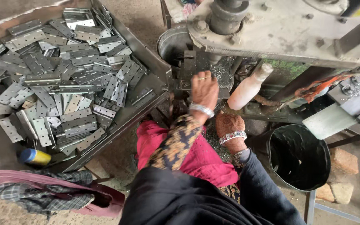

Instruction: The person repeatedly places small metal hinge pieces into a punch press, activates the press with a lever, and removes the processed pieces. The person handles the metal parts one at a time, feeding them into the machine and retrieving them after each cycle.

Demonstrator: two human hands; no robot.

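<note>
My left hand (205,88), with rings and a silver bangle, reaches forward onto the dark metal jig (187,71) on the bed of a grey press machine (280,29). Its fingertips lie against the jig, and I cannot tell whether they grip a part. My right hand (229,124), hennaed with a beaded bracelet, rests lower and closer to me at the bed's edge among metal shavings. Its fingers are hidden. A pile of flat steel hinges (63,71) fills a metal tray (148,56) to the left of my left hand.
A white bottle (246,88) leans by the press next to my right hand. A black bucket (298,156) stands at the right, and a steel pail (172,43) behind the jig. A blue and yellow bottle (34,157) and a maroon bag (84,193) lie at lower left.
</note>
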